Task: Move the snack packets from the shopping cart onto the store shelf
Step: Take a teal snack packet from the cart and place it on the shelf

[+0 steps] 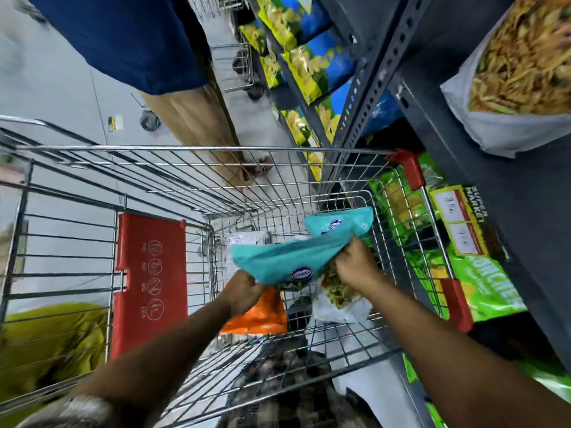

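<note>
Deep in the cart (216, 168), a teal packet (284, 261) is gripped at its near corner by the left hand (242, 293), fingers closed on it. At its far end the right hand (355, 264) is curled down; whether that end, a second teal packet (340, 225) behind, or the noodle packet (335, 288) below is being pinched cannot be told. The teal packet is held just above the basket floor, not yet cleared of the rim.

The job looks well short of finished. An orange packet (259, 316) is left on the wire floor under the left wrist, a white packet (250, 239) is partly covered at the far side, and the noodle packet is half buried. The shelf (500, 230) to the right is already stocked with green packets (482, 291) and a noodle bag (519, 72) above; which came from this cart cannot be known.

Motion blur smears every label. The cart's near end is cut off by the forearms, and a bystander (148, 41) is seen only from shirt to trousers.
</note>
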